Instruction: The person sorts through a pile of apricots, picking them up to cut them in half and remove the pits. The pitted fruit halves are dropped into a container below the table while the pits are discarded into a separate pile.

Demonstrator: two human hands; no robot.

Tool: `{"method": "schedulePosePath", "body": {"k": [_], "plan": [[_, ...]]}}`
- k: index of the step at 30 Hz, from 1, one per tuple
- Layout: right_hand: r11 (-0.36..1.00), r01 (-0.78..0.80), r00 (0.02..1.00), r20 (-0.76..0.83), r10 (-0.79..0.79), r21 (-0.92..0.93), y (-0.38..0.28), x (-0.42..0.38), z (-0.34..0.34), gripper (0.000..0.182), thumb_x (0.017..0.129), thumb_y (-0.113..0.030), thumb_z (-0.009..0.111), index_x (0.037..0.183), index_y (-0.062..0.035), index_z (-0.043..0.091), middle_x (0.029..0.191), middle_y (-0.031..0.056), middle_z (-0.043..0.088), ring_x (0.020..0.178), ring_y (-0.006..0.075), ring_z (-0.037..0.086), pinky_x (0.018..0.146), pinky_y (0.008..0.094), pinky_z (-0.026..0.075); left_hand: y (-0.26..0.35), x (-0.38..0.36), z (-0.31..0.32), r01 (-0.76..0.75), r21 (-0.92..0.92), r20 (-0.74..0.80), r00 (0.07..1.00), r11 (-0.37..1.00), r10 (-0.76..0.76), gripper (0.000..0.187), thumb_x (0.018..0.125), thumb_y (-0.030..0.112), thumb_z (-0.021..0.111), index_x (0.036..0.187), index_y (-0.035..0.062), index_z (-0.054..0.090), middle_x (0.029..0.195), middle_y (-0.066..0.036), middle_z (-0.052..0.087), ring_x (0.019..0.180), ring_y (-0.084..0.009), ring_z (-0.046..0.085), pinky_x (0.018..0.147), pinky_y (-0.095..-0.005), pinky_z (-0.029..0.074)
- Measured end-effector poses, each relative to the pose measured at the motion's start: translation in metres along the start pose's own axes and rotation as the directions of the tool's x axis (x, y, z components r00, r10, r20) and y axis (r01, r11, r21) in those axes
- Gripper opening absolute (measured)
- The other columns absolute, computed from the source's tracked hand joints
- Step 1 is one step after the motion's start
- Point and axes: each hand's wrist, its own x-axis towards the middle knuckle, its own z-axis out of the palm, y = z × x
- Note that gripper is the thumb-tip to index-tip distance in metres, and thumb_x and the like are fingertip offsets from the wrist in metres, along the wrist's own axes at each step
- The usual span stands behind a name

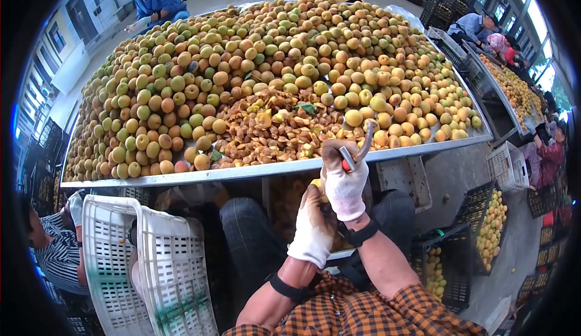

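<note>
Both of my hands wear white gloves with brown-stained fingers and meet over my lap, just below the table's near edge. My left hand is closed on a yellow apricot, which its fingers partly hide. Right beside it, my right hand is wrapped round a hooked hand tool with a curved metal end and a bit of red near the grip. Beyond them lies a heap of cut apricot pieces with a green leaf on it. Whole apricots pile high around that heap.
The metal-rimmed table crosses in front of me. A white plastic crate stands at left, near a person in stripes. Black crates of apricots sit at right. Other people work across the table and at another table.
</note>
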Motion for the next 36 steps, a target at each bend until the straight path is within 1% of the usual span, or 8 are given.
{"method": "schedulePosePath", "body": {"k": [5,15,20,25,30,33,35,36], "plan": [[0.651,-0.430,0.875,0.111,0.471,0.625,0.001,0.020,-0.018,0.014,0.097,-0.021,0.055,0.093,-0.0079,0.058,0.044,-0.0044,0.030,0.031,0.0076,0.024,0.031,0.0262,0.020,0.012,-0.009,0.002,0.100,-0.168,0.037,0.995,0.981,-0.095,0.039,0.098,0.040,0.047,0.111,0.0042,0.053,0.098,-0.011,0.063,0.088,-0.0248,0.064,0.078,-0.0369,0.055],[0.898,-0.228,0.969,-0.006,0.248,0.376,-0.027,0.011,-0.002,0.017,0.089,-0.019,0.068,0.096,-0.0074,0.060,0.065,-0.0015,0.050,0.047,0.0056,0.044,0.040,0.0219,0.034,0.021,-0.002,0.006,0.116,-0.199,0.115,0.989,0.973,-0.094,0.038,0.098,0.035,0.048,0.117,0.0022,0.052,0.110,-0.014,0.062,0.099,-0.0280,0.062,0.091,-0.0443,0.052],[0.999,0.028,1.000,-0.001,-0.028,-0.036,-0.018,-0.004,0.002,0.012,0.090,-0.012,0.066,0.098,-0.0038,0.062,0.081,0.0045,0.065,0.075,0.0151,0.062,0.072,0.0255,0.049,0.016,-0.015,0.012,0.033,-0.057,0.079,0.996,0.998,-0.028,0.027,0.100,0.028,0.047,0.117,0.0073,0.052,0.108,-0.007,0.061,0.098,-0.0201,0.062,0.089,-0.0356,0.052],[0.858,-0.282,0.935,-0.077,0.346,0.429,-0.009,0.009,-0.001,0.011,0.090,-0.016,0.066,0.094,-0.0078,0.060,0.060,-0.0027,0.050,0.044,0.0060,0.045,0.038,0.0220,0.034,0.007,-0.007,0.006,0.036,-0.165,0.010,0.999,0.986,-0.035,0.028,0.100,0.029,0.048,0.118,0.0086,0.052,0.112,-0.006,0.059,0.102,-0.0205,0.060,0.089,-0.0364,0.051],[0.772,-0.393,0.901,0.041,0.432,0.500,-0.009,0.010,-0.005,0.008,0.092,-0.014,0.063,0.094,-0.0073,0.060,0.061,-0.0024,0.051,0.046,0.0077,0.047,0.041,0.0224,0.037,0.005,-0.007,0.002,0.018,-0.173,-0.041,0.999,0.985,-0.025,0.030,0.098,0.030,0.051,0.118,0.0073,0.054,0.115,-0.009,0.060,0.104,-0.0238,0.060,0.092,-0.0392,0.050],[0.926,0.348,0.937,0.087,-0.338,-0.146,0.008,0.001,0.010,0.006,0.094,-0.007,0.055,0.092,-0.0059,0.061,0.070,0.0003,0.059,0.053,0.0089,0.054,0.045,0.0214,0.041,0.002,-0.002,-0.006,0.013,-0.110,0.047,0.999,0.994,-0.008,0.036,0.098,0.034,0.050,0.119,0.0057,0.054,0.117,-0.012,0.061,0.103,-0.0266,0.062,0.094,-0.0408,0.051],[0.821,-0.367,0.905,-0.034,0.423,0.438,0.001,0.006,0.003,0.005,0.094,-0.008,0.057,0.094,-0.0067,0.062,0.063,0.0002,0.055,0.045,0.0093,0.048,0.040,0.0249,0.038,0.007,-0.006,-0.002,-0.035,-0.176,0.009,0.999,0.984,0.037,0.037,0.098,0.034,0.050,0.120,0.0053,0.053,0.114,-0.012,0.062,0.100,-0.0283,0.063,0.091,-0.0401,0.052],[0.802,-0.371,0.912,0.020,0.411,0.467,-0.004,0.009,0.000,0.005,0.094,-0.011,0.058,0.094,-0.0071,0.062,0.058,-0.0008,0.050,0.040,0.0093,0.043,0.037,0.0259,0.035,0.009,-0.008,0.001,-0.053,-0.137,-0.036,0.998,0.989,0.049,0.036,0.097,0.035,0.051,0.117,0.0047,0.053,0.108,-0.013,0.063,0.092,-0.0281,0.064,0.082,-0.0392,0.054]]}}
